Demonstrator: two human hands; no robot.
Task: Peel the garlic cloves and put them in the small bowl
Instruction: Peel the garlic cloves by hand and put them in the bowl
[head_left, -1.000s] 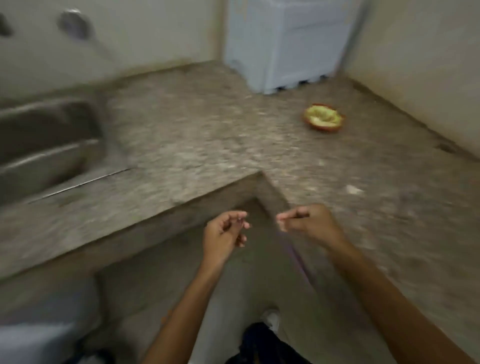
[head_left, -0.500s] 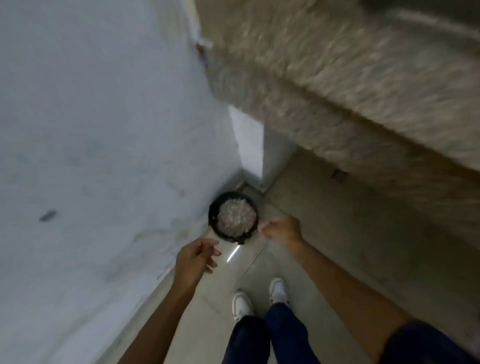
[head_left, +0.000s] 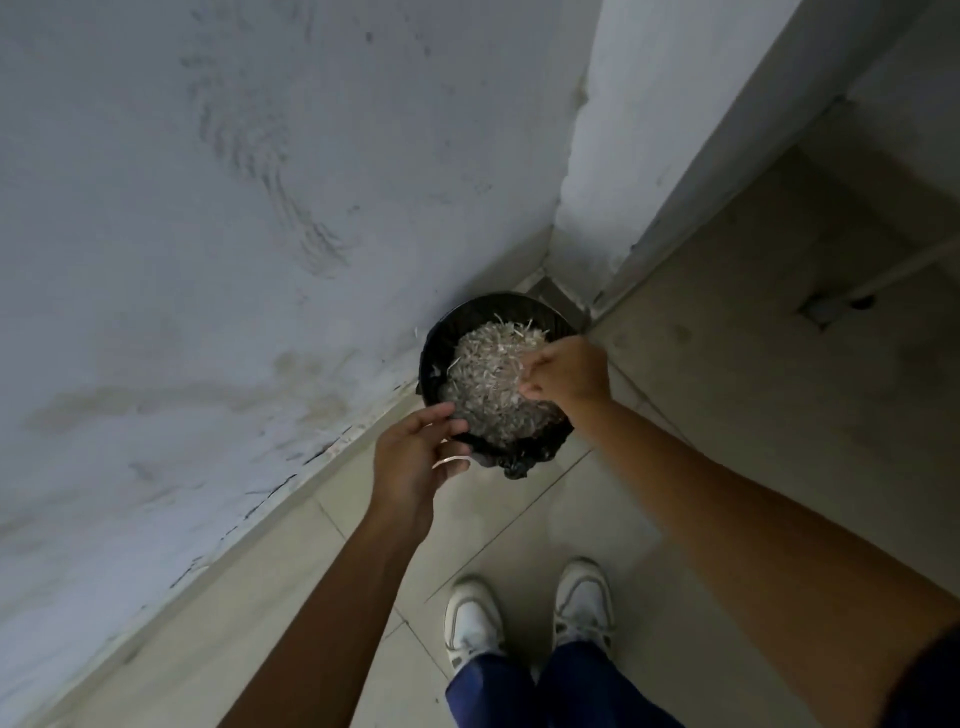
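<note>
Over the bin (head_left: 452, 332), dumping peel: right hand (head_left: 563, 371) pinched above the heap, contents unclear; left hand (head_left: 415, 457) loosely curled, pale scrap at thumb. Cloves, bowl out of view.

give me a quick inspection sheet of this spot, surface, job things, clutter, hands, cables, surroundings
surface: tiled floor, pale, grout lines visible
job's things: black bin in the corner, lined with a black bag, heaped with pale peelings; no cloves or small bowl in view
clutter: nothing seen
grippers: left hand at the bin's near rim, a thin pale sliver by its thumb; right hand over the peelings, fingers bunched, grip unclear
cables: nothing seen
surroundings: scuffed, stained white wall; white shoes and blue trousers below
</note>
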